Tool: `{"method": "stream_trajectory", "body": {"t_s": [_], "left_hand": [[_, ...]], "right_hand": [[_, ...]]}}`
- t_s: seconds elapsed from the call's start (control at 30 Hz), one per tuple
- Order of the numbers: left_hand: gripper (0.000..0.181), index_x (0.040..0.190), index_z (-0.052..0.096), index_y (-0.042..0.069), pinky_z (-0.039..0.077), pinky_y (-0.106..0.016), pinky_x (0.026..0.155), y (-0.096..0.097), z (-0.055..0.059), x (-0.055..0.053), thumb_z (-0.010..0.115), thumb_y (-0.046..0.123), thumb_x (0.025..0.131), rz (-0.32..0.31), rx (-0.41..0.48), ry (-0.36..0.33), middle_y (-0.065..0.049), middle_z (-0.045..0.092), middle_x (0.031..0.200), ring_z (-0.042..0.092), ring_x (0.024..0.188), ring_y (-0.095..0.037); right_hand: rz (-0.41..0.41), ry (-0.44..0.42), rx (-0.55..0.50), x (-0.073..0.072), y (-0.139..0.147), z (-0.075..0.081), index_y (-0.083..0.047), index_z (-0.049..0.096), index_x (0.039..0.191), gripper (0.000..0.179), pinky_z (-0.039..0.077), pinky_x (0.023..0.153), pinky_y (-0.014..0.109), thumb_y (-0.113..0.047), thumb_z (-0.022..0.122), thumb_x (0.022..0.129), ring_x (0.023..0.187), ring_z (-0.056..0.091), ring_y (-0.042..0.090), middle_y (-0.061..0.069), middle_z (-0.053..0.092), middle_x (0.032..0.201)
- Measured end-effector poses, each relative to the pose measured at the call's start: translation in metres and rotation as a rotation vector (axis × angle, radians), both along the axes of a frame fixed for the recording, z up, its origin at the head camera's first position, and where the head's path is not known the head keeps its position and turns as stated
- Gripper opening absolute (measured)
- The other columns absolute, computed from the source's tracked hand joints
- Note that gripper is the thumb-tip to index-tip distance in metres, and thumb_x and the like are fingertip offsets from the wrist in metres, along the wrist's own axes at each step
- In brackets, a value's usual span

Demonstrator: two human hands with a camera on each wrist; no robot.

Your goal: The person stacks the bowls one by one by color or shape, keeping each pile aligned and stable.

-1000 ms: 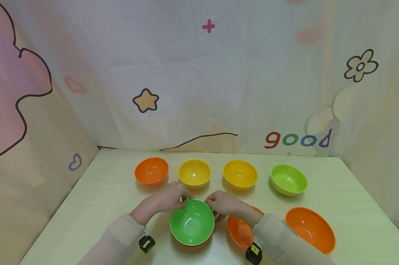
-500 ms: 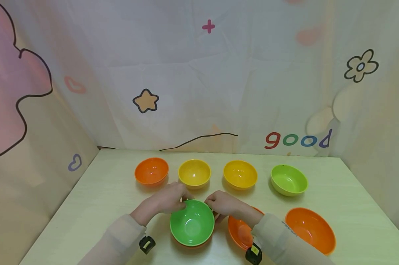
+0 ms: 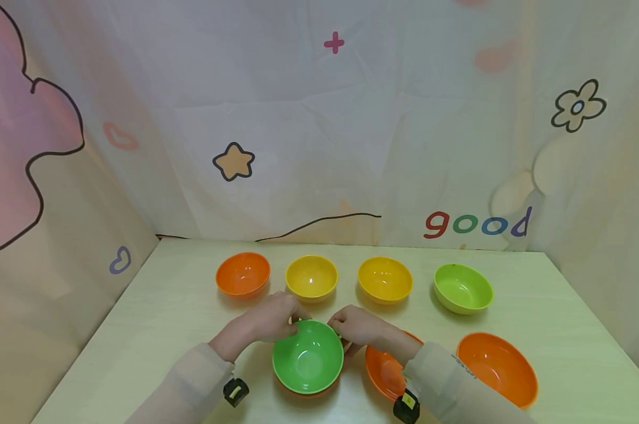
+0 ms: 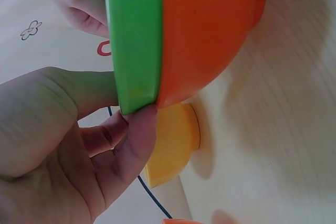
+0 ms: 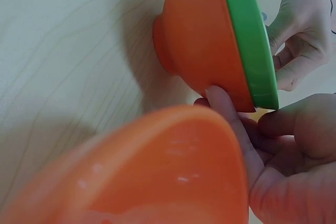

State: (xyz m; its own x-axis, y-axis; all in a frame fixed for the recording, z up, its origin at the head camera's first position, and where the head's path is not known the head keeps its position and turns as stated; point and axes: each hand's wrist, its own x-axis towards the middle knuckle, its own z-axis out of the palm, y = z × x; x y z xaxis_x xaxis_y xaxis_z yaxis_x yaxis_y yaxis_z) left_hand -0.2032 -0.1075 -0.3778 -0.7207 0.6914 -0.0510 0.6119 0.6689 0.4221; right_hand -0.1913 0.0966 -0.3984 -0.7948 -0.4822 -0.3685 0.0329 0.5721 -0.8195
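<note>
A green bowl (image 3: 308, 360) sits nested in an orange bowl (image 4: 207, 30) at the front middle of the table. From its far left side, my left hand (image 3: 270, 317) pinches the green rim, thumb over the edge and fingertips at the seam between the two bowls. On the far right side, my right hand (image 3: 360, 327) holds the stack. In the right wrist view its thumb is at the green rim, and a fingertip (image 5: 220, 100) presses the orange bowl's outer wall. The orange bowl's inside is hidden by the green one.
Behind stand a small orange bowl (image 3: 243, 275), two yellow bowls (image 3: 311, 278) and a lime bowl (image 3: 462, 288) in a row. Two larger orange bowls (image 3: 385, 374) stand to the right, partly under the right forearm. A printed cloth (image 3: 298, 118) hangs behind the table (image 3: 123, 353).
</note>
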Motion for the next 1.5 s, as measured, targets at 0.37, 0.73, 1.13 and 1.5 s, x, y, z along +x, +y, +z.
{"method": "stream_trajectory", "body": {"t_s": [0.37,0.73,1.13,1.5], "left_hand": [[0.027,0.096,0.073,0.012,0.045,-0.016,0.058,0.001,-0.001,0.000,0.065,-0.004,0.076,0.021,-0.008,-0.003,0.005,0.066,0.078,0.051,0.066,-0.006],[0.023,0.101,0.071,0.010,0.047,-0.019,0.062,0.000,-0.001,0.002,0.066,0.004,0.080,0.091,0.010,-0.039,0.001,0.067,0.085,0.056,0.076,-0.012],[0.019,0.102,0.069,0.007,0.048,-0.022,0.064,-0.011,-0.002,0.007,0.061,0.011,0.085,0.168,0.092,-0.007,0.003,0.065,0.084,0.057,0.077,-0.010],[0.018,0.101,0.069,0.008,0.049,-0.021,0.063,-0.024,-0.008,0.010,0.060,0.010,0.086,0.238,0.174,-0.017,0.002,0.067,0.087,0.058,0.074,-0.009]], "right_hand": [[0.005,0.006,-0.004,-0.001,0.001,-0.001,-0.002,0.067,0.103,0.027,0.056,0.057,0.033,-0.010,0.043,0.095,0.067,0.063,0.016,0.005,0.067,0.083],[0.011,0.000,-0.008,-0.002,0.003,0.001,-0.002,0.067,0.104,0.029,0.056,0.058,0.032,-0.010,0.040,0.095,0.068,0.062,0.015,0.004,0.066,0.084],[-0.004,0.012,0.011,-0.001,0.001,-0.003,-0.002,0.067,0.104,0.027,0.056,0.057,0.033,-0.010,0.042,0.095,0.067,0.063,0.016,0.005,0.067,0.083],[-0.012,0.006,-0.009,0.000,0.002,-0.002,-0.002,0.067,0.102,0.027,0.056,0.058,0.034,-0.011,0.043,0.096,0.068,0.063,0.016,0.005,0.067,0.083]]}}
